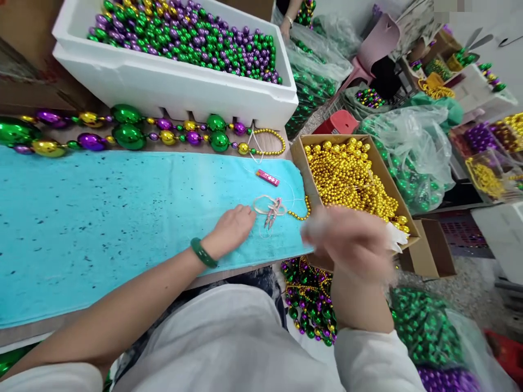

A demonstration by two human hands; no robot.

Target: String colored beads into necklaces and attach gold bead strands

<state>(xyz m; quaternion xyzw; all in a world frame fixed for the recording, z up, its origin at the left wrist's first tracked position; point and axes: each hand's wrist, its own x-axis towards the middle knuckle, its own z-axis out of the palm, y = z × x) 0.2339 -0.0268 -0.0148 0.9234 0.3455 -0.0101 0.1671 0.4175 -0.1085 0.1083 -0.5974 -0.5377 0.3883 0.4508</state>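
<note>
My left hand [235, 231], with a green bangle [203, 252] at the wrist, rests on the light-blue cloth [147, 218]. Its fingers are curled together beside a pale cord loop [261, 198]; anything pinched in them is hidden. Over the cord lies a small pinkish tool [271, 213] that looks like thread snips. A short string of gold beads [302, 214] curves along the cloth's right end. My right hand [351, 239] is raised before the cardboard box [304, 160] of gold bead strands [347, 179]. Motion smears its fingers, so their hold does not show.
Behind the cloth stands a white foam box [175, 76] of green and purple beads. Along its foot lies a large-bead strand [128, 136]. A small pink packet [267, 177] is on the cloth. Bagged beads [408, 152] fill the right side. Another person's hand [285, 30] shows at the top.
</note>
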